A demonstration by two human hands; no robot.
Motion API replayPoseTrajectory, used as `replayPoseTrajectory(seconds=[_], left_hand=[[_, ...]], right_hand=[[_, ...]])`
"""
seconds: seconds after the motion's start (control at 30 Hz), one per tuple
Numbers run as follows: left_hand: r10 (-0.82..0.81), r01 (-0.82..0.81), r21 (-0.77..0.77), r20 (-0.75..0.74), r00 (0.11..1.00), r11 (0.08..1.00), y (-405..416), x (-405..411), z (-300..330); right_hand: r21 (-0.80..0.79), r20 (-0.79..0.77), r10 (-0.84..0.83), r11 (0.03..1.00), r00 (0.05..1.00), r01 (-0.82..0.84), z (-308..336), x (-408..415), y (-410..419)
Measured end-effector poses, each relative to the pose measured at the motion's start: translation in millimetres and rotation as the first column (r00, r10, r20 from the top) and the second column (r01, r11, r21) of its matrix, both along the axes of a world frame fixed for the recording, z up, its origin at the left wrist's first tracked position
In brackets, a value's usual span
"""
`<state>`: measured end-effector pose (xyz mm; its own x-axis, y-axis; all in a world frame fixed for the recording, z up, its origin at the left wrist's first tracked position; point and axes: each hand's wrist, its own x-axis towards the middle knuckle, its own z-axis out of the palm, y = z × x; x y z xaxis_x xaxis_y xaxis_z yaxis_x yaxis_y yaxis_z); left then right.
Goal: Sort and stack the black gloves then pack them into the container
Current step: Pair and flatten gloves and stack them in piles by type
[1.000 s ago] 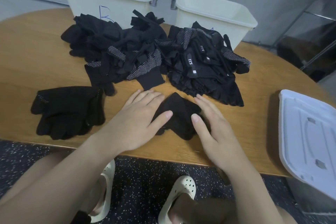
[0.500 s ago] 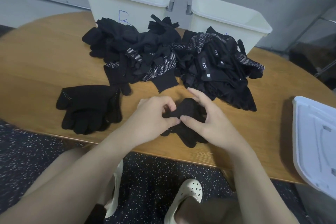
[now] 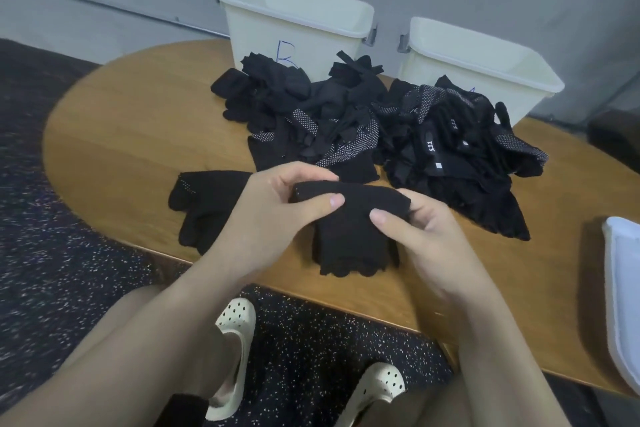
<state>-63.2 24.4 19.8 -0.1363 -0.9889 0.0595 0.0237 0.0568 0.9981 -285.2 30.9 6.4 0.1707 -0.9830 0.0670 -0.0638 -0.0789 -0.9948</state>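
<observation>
Nearest me, I have the knit glove [image 3: 349, 218] lifted just above the near edge of the wooden table [image 3: 138, 135], cuff up and fingertips hanging down. My left hand [image 3: 277, 215] pinches the cuff's left corner between thumb and curled fingers; my right hand [image 3: 415, 229] pinches the right corner the same way. I judge the step is squaring this glove before stacking, so I want even tension across the cuff and the fingers hanging straight. Just to the left lies the flat stack of gloves [image 3: 207, 204], where this one should land aligned cuff to cuff. Beyond sits the unsorted heap [image 3: 381, 135], and behind it the two cream bins [image 3: 298, 24], left one marked B
</observation>
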Motion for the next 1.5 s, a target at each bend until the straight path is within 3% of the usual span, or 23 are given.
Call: replayPoseTrajectory(seconds=[0.17,0.3,0.47,0.63,0.9,1.07,1.5], left_hand=[[0.040,-0.037,0.130,-0.023,0.999,0.991,16.7,29.3,2.3],[0.117,-0.118,0.137,0.016,0.993,0.984,21.5,59.7,5.9],[0.234,-0.243,0.143,0.077,0.969,0.959,15.2,94.2,5.1],[0.302,-0.315,0.164,0.101,0.948,0.935,1.9,117.7,-6.3],[0.298,-0.319,0.169,0.140,0.944,0.932,-10.8,129.4,-16.3],[0.301,-0.330,0.187,0.167,0.939,0.925,-11.9,129.9,-17.9],[0.255,-0.335,0.192,0.346,0.903,0.923,-12.2,139.5,-18.7]], right_hand=[[-0.001,0.093,-0.060,0.998,0.994,0.061,8.0,45.6,-6.9],[0.041,0.150,-0.046,0.998,0.988,0.041,7.5,83.4,-13.7],[-0.003,0.024,-0.054,0.999,0.998,0.054,-5.9,122.9,-29.4],[0.039,0.000,-0.001,0.999,1.000,0.001,-6.9,145.3,-41.1],[0.133,-0.082,0.110,0.986,0.990,-0.099,-2.4,144.1,-55.5],[0.107,-0.202,0.054,0.994,0.978,-0.033,-9.3,139.6,-62.1],[0.068,-0.307,-0.014,0.997,0.952,0.037,-7.9,140.9,-60.6]])
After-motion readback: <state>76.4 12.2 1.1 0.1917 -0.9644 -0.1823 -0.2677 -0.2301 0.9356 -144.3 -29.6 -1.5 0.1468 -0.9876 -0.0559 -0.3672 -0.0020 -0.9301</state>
